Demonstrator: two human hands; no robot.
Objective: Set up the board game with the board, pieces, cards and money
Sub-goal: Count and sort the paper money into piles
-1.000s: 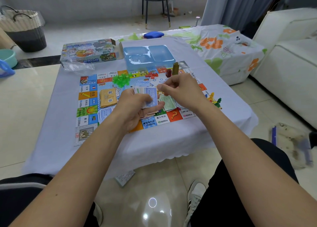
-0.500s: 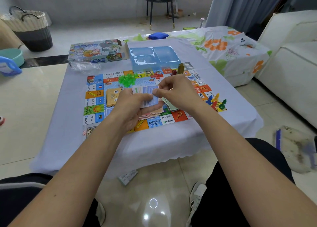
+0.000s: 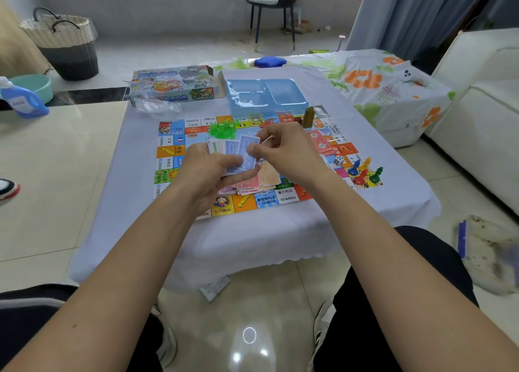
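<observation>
The colourful game board (image 3: 171, 149) lies flat on a low table covered with a lilac cloth (image 3: 134, 203). My left hand (image 3: 207, 172) grips a fanned stack of paper money (image 3: 233, 149) above the board's middle. My right hand (image 3: 283, 152) pinches one blue note (image 3: 250, 152) at the front of that stack. Pink and orange notes (image 3: 258, 182) lie in a loose pile under my hands. Green plastic houses (image 3: 222, 130), a brown piece (image 3: 308, 117), white dice (image 3: 338, 161) and coloured pawns (image 3: 363, 172) sit on the board.
The game box (image 3: 174, 83), a clear plastic bag (image 3: 154, 106) and a blue plastic insert tray (image 3: 264, 96) sit at the table's far side. A folded leaflet (image 3: 214, 287) lies on the floor under the near edge. A sofa (image 3: 483, 113) stands to the right.
The view has shifted so the board sits further right. My right hand has moved onto the blue note at the front of the stack in my left hand.
</observation>
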